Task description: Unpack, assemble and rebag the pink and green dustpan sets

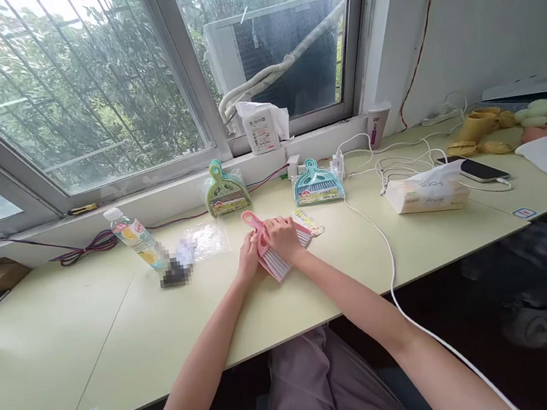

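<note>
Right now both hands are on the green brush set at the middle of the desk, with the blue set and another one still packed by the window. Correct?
Not quite. The head view shows the left hand and right hand on a pink brush set, not a green one. The green set is the packed one beside the blue set by the window.

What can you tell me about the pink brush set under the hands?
The pink mini brush and dustpan set looks like plastic, with a looped handle pointing toward the window and pale bristles fanning toward the person. It lies flat on the pale desk, unwrapped. The right hand rests on top; the left hand touches its left edge.
</note>
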Demonstrator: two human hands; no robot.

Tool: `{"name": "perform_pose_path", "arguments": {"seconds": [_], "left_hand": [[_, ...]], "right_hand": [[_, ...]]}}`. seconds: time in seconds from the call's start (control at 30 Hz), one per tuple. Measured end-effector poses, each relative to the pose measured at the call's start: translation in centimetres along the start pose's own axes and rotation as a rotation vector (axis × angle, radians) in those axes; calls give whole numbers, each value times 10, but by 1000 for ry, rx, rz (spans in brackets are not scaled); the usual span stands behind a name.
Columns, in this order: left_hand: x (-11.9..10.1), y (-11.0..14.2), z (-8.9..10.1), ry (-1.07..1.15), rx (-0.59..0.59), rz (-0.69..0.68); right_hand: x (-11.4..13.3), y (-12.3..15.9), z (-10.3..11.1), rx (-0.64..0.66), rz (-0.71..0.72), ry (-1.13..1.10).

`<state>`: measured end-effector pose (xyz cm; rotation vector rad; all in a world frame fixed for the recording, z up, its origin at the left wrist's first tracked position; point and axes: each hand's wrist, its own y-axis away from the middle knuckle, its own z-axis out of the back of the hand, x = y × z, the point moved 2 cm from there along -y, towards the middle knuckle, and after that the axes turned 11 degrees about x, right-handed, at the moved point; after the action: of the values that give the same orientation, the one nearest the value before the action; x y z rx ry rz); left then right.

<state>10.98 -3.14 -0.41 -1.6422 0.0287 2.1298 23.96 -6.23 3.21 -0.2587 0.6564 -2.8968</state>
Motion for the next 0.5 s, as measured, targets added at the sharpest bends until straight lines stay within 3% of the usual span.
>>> {"name": "perform_pose_path", "arguments": {"seconds": [0.1,0.23,0.4,0.5], "left_hand": [[-3,3,-1,-26,-7,-16],[-8,4,1,6,-41,-25],[-7,-4,5,162,130,26],[-8,-6,7,213,162,62]], "right_hand": [[-4,1,2,-1,-47,40],[-10,-1,2,25,-10,-23],[-19,-6,-9,85,-115,-183],[-25,-10,-13,61,-127,-254]]}}
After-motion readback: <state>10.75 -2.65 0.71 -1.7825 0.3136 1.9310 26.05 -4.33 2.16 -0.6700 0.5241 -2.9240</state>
